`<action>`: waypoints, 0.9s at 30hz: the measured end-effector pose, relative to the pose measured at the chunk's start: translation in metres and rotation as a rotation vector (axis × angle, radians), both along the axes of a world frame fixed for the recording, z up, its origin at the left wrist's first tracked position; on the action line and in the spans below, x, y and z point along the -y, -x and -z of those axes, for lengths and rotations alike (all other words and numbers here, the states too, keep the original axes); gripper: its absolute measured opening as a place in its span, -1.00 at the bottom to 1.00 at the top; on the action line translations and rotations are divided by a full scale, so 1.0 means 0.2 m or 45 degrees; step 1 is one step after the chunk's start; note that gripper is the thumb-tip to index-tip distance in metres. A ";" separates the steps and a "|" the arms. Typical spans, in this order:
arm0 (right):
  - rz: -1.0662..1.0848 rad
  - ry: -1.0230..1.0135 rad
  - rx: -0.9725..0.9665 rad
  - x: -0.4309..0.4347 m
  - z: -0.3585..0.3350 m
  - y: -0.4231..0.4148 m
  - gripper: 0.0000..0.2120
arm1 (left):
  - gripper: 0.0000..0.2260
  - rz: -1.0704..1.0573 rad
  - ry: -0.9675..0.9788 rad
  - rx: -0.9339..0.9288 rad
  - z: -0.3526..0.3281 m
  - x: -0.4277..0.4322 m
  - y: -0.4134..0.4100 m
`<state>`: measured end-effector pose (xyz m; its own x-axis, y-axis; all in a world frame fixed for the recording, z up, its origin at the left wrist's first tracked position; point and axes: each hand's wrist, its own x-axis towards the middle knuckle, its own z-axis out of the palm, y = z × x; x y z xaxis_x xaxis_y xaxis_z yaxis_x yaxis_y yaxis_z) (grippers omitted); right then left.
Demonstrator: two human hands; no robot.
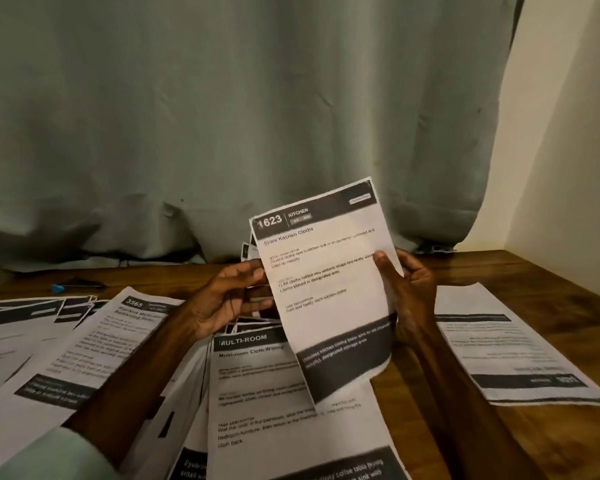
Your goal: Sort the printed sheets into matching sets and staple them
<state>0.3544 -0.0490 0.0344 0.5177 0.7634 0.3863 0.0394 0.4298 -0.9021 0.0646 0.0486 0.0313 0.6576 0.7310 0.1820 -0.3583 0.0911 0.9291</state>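
Over the loose sheets (pixel 284 393) on the wooden table (pixel 520 268), the left hand (pixel 229 296) and right hand (pixel 407 282) pinch opposite edges of the 1623 Kitchen sheet (pixel 326 289), tilted up seemingly to read its heading for matching; more pages may sit behind it.

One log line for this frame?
phase: sorting | left hand: holds sheet 1623 | right hand: pinches same sheet | table: loose sheets spread

I see a grey-green curtain (pixel 222 116) hung behind a wooden table (pixel 534 271), hem bunched on the tabletop. Cream wall (pixel 568 133) at rt. Light's dim, warm.
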 end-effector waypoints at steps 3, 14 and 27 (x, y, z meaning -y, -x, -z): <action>0.076 -0.005 -0.027 0.00 0.00 -0.02 -0.79 | -0.23 -0.014 -0.035 -0.062 0.00 0.03 -0.07; -0.183 0.110 -0.046 0.02 -0.03 -0.04 -0.84 | -0.63 -0.561 -0.123 -0.097 0.01 0.03 -0.16; -0.191 0.109 0.026 0.03 -0.01 -0.04 -0.78 | -0.71 -0.617 -0.147 -0.069 0.01 0.04 -0.17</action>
<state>0.3616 -0.0546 0.0363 0.3884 0.8619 0.3259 -0.0005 0.3539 -0.9353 0.0977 0.0398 0.0294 0.2581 0.9320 0.2545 -0.2851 -0.1782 0.9418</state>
